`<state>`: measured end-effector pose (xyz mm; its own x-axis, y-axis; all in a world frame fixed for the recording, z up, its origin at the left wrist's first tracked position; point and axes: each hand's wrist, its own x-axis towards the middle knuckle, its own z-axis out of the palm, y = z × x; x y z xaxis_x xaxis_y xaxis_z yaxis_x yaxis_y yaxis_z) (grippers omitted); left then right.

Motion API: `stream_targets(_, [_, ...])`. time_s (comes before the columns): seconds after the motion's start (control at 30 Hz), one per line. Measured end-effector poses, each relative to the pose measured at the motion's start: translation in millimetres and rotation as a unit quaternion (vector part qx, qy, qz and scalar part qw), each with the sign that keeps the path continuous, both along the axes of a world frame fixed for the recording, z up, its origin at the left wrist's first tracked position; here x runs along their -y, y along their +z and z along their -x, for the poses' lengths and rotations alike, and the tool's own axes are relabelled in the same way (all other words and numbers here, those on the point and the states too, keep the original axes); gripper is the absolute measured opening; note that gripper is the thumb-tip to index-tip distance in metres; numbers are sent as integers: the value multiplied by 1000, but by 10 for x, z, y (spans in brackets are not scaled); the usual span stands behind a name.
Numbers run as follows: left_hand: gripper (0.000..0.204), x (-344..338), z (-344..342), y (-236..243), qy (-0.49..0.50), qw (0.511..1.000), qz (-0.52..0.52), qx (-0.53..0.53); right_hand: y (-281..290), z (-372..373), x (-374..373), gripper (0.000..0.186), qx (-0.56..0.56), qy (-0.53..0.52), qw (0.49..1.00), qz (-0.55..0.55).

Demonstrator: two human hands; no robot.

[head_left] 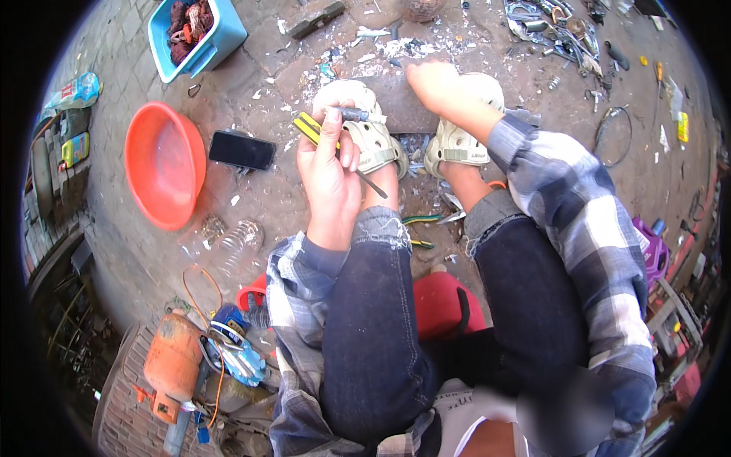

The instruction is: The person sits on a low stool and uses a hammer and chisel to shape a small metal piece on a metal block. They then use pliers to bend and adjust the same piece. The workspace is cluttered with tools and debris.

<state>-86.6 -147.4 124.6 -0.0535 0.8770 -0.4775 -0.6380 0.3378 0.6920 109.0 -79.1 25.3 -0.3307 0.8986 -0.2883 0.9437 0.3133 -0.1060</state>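
The slim plastic screwdriver handle is yellow and black, the round plastic basin orange-red, the squarish plastic tub light blue, the perforated clogs cream, the cuffed denim jeans navy.

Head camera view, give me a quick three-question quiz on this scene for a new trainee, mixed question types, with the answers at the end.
1. True or false: the smartphone lies between the red-orange plastic basin and the left hand.
2. Fill in the gap: the squarish plastic tub at the upper left, holding dark reddish items, is ____ in colour.
3. Multiple choice: which of the person's hands holds the yellow-and-black screwdriver? a) right only, b) both, c) left only.

Key: 1: true. 2: blue. 3: c.
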Motion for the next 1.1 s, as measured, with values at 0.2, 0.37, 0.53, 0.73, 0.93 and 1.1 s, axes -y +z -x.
stream_targets(0.2, [14,32,4,32,-35,999,-19,-6,853,-55,234,26,-434,-120,890,67])
stream_targets(0.37, [12,49,-38,121,-59,997,-37,-21,1274,135,683,29,-584,-155,778,171])
stream_targets(0.53, [10,71,-60,128,-59,997,-40,-25,1457,108,672,20,-584,-193,748,249])
stream_targets(0.73, [11,71,-51,116,-76,995,-58,-32,1542,122,710,19,-577,-189,757,241])
stream_targets(0.93, [18,80,-93,445,-108,985,-113,-77,1903,38,788,23,-536,-166,809,175])
stream_targets(1.1, [20,309,-26,1107,-168,970,-172,-33,2719,1,1107,22,-531,-141,819,168])
